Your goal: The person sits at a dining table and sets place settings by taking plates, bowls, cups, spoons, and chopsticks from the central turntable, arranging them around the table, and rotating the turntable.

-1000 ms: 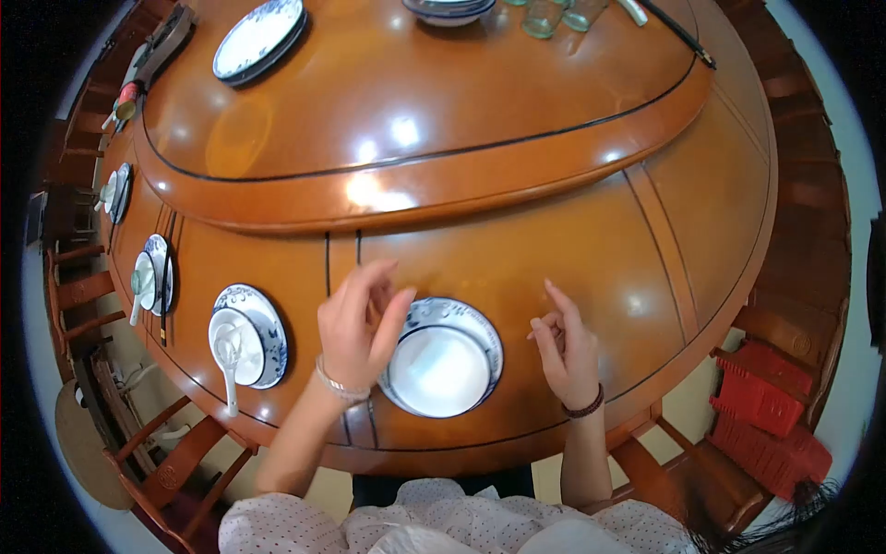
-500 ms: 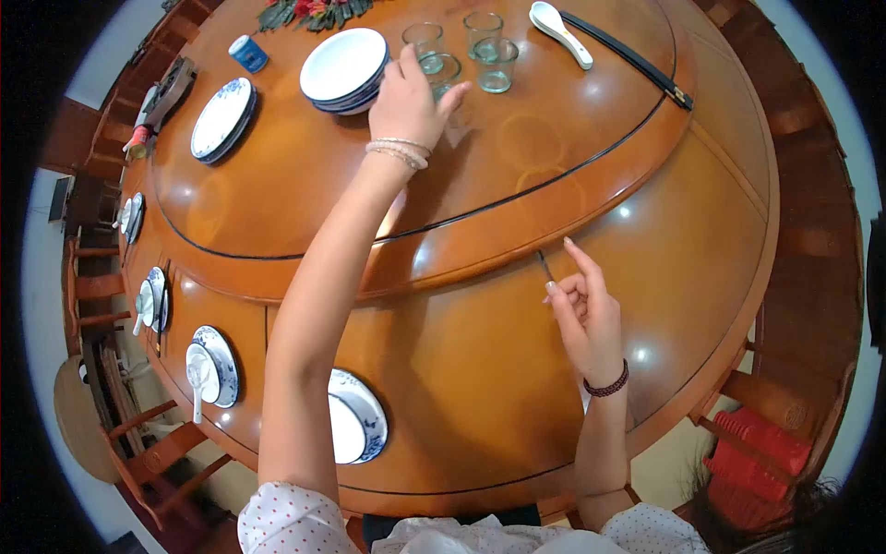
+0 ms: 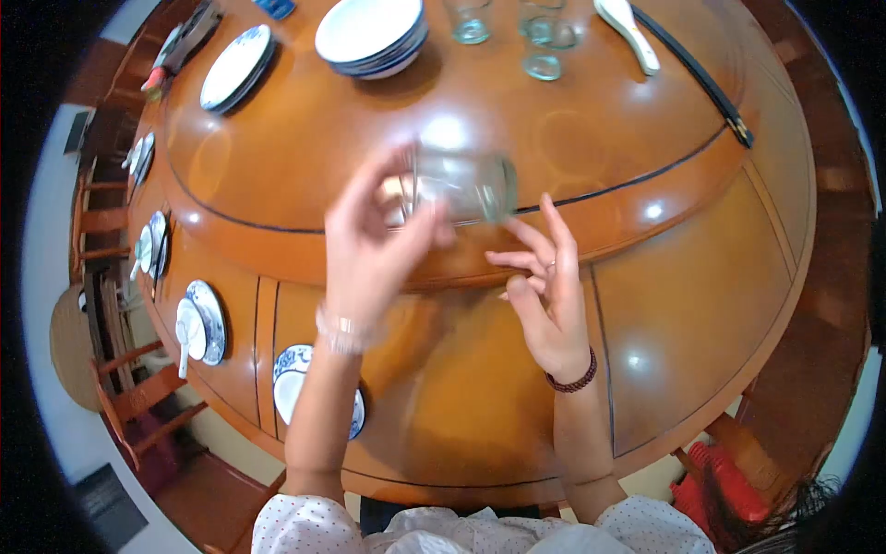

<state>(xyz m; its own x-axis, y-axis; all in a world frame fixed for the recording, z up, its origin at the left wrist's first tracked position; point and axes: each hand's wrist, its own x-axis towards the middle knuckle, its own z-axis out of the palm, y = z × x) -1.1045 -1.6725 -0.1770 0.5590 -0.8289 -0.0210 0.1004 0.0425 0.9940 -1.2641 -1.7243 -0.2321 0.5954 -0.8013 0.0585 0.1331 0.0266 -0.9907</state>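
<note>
A clear drinking glass (image 3: pixel 466 185) lies tilted on its side in the air, with my left hand (image 3: pixel 374 217) wrapped round one end. Motion blurs both the glass and the fingers. My right hand (image 3: pixel 544 295) is just to the right of the glass and lower, its fingers apart, holding nothing. Whether a right fingertip touches the glass I cannot tell. Below my hands is the rim of the raised round turntable (image 3: pixel 443 270). Farther back stand several more glasses (image 3: pixel 543 66), beside a stack of white bowls with blue rims (image 3: pixel 369 37).
A stack of plates (image 3: pixel 237 69) sits at the back left of the turntable. A white spoon (image 3: pixel 629 37) and black chopsticks (image 3: pixel 697 74) lie at the back right. Place settings, including a blue-patterned plate (image 3: pixel 358 415), line the table's left side. Wooden chairs (image 3: pixel 138 397) surround it.
My left hand has taken a glass from the group and drawn it back toward me. My right hand has moved up and left, near the glass. The camera view has shifted slightly.
</note>
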